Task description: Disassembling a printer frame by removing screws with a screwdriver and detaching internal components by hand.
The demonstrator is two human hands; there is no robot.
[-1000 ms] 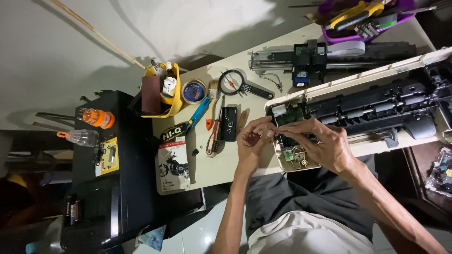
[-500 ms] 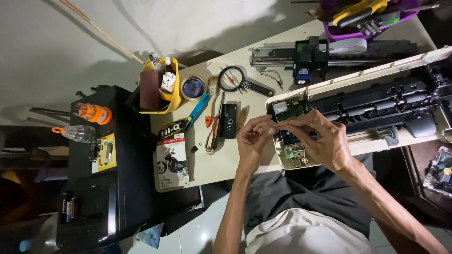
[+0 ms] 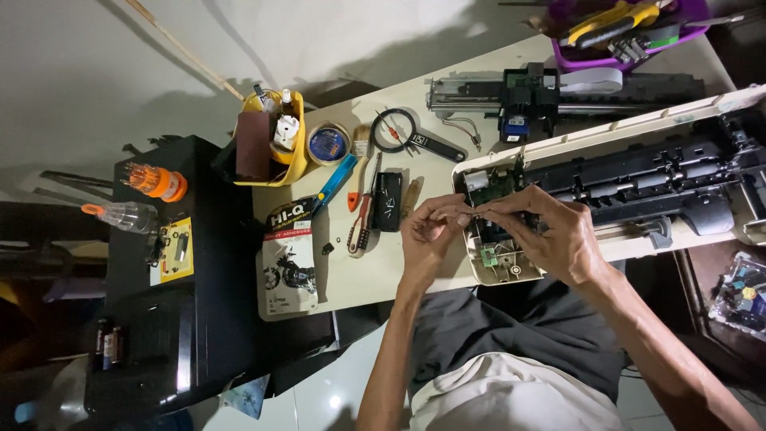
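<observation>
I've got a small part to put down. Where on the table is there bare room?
Bare tabletop lies between the adhesive packet and the left hand, below the black block. Crowded: the strip from the yellow holder past the magnifier to the open printer, where the right hand works.

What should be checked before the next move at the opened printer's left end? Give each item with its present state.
1. Both hands at the work spot: ok, left hand and right hand meet over the circuit board.
2. Small part pinched between fingertips: cannot tell, too small.
3. Printer chassis resting flat on the table: ok.
4. Tools near the left hand: ok, red-handled tool and blue-handled tool lie close.
5. Removed carriage assembly kept apart from the hands: ok.
</observation>
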